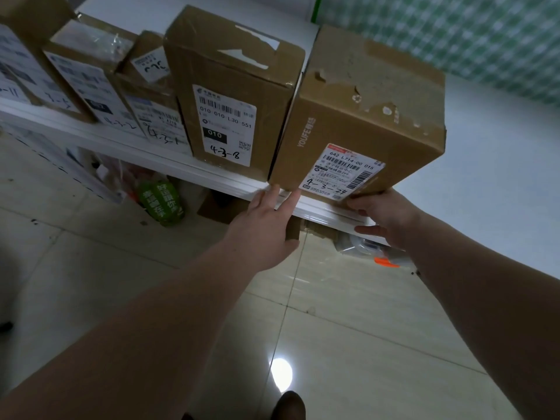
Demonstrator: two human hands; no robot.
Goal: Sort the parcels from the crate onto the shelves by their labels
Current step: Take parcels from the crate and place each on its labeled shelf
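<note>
A brown cardboard parcel (366, 113) with a white label marked 4-3-24 stands at the right end of the white shelf (212, 180), tilted and hanging a little over the front edge. My left hand (266, 225) touches its lower left corner with straight fingers. My right hand (381, 213) is under its lower right corner, thumb out; the fingertips are hidden behind the box. To its left stands a taller parcel (233, 86) labelled 4-3-8.
More labelled parcels (91, 80) line the shelf to the left. Below the shelf lie a green bag (162, 201), a flat cardboard piece (218, 210) and plastic-wrapped items (363, 247). Glossy tiled floor (333, 328) spreads beneath me. A white wall is on the right.
</note>
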